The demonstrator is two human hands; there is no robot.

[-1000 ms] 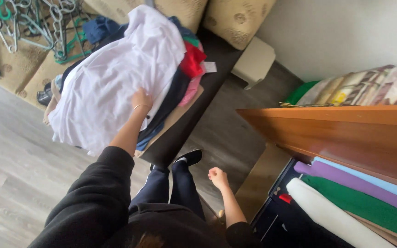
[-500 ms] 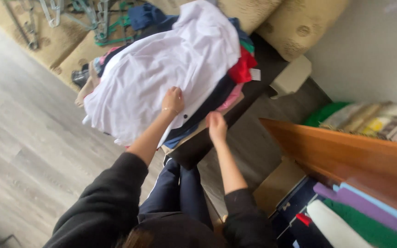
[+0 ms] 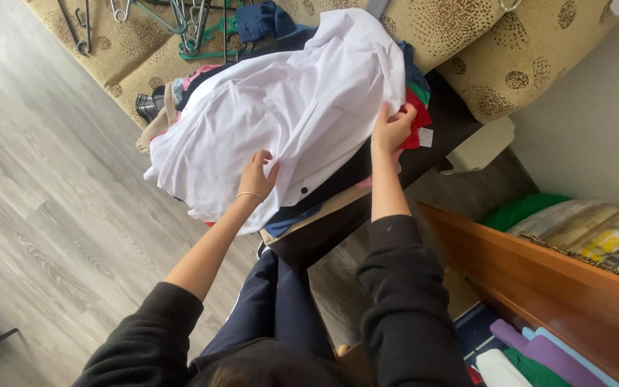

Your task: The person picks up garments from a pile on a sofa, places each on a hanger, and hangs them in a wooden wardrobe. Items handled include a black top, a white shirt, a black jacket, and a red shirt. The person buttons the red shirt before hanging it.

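Note:
A white shirt lies on top of a heap of clothes piled on a dark low table. My left hand presses on the shirt's near edge by a row of dark buttons, fingers curled into the cloth. My right hand grips the shirt's right edge where it meets red and green garments. Both sleeves are black, and a thin bracelet sits on my left wrist.
A spotted beige sofa with several hangers stands behind the pile. A wooden shelf edge is at the right, with folded fabrics below it and more fabrics above. Grey wood floor spreads to the left.
My right hand rose from the table's edge to the shirt's right side and took hold of it. My left hand shifted slightly along the near hem. The view tilted left.

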